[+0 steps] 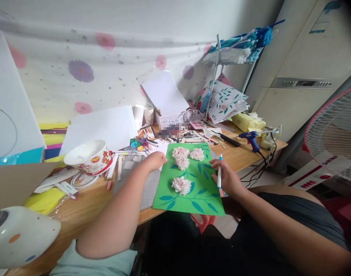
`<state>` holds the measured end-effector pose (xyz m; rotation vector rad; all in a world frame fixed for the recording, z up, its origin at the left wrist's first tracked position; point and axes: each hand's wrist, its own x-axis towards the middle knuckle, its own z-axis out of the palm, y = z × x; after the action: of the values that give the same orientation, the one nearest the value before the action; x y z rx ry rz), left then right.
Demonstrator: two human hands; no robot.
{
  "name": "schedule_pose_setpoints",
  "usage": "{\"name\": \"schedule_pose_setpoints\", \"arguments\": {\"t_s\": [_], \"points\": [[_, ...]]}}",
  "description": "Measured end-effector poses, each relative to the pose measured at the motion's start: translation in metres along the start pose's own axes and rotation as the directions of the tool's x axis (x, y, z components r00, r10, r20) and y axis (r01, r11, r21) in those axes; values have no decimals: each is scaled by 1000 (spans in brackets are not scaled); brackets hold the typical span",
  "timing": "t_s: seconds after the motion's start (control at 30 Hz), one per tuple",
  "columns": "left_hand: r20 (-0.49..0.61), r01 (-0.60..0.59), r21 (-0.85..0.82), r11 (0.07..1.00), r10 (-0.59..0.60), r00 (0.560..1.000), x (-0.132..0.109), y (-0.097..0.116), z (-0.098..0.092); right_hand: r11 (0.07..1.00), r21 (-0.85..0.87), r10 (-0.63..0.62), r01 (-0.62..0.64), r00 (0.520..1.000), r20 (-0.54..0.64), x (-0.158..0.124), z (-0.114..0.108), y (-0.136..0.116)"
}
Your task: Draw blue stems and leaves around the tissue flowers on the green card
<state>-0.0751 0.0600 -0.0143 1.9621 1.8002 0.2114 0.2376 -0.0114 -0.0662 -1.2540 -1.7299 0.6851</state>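
A green sheet with painted darker leaves lies at the table's front edge, its near end jutting past it. Several pale pink ruffled flowers sit on the sheet. My left hand is closed at the sheet's upper left edge; what its fingers hold, if anything, is hidden. At the sheet's right edge, my right hand holds a white marker with blue ends, roughly upright between thumb and fingers. A grey mat lies partly under the sheet.
Scattered markers lie behind the sheet. A paper bowl stands left, a blue glue gun with a cord right. A pink fan is at far right, a white rounded object at lower left.
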Motion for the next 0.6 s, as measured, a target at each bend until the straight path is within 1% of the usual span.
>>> {"name": "schedule_pose_setpoints", "arguments": {"t_s": [0.07, 0.13, 0.23, 0.33, 0.43, 0.53, 0.6], "points": [[-6, -11, -6, 1000, 11, 1000, -3, -2, -1, 994, -10, 104, -105, 995, -5, 15, -9, 9], [-13, -21, -22, 1000, 21, 1000, -5, -3, -1, 977, -27, 210, -210, 978, -7, 27, -17, 18], [-4, -54, -71, 996, 54, 999, -8, -3, 0, 952, -59, 301, -300, 954, 11, 42, -24, 29], [-9, -92, -143, 985, 92, 996, -12, -2, -1, 953, -69, 299, -295, 953, 55, 55, -22, 34], [-54, -130, -226, 965, 121, 991, -16, 2, -4, 968, -30, 250, -248, 965, 77, 68, -13, 34], [-97, -175, -302, 937, 153, 983, -21, 8, -6, 979, 38, 196, -199, 979, 63, 80, -3, 32], [-110, -203, -343, 917, 175, 978, -24, 12, -6, 982, 100, 160, -162, 987, 29, 84, 0, 29]]}}
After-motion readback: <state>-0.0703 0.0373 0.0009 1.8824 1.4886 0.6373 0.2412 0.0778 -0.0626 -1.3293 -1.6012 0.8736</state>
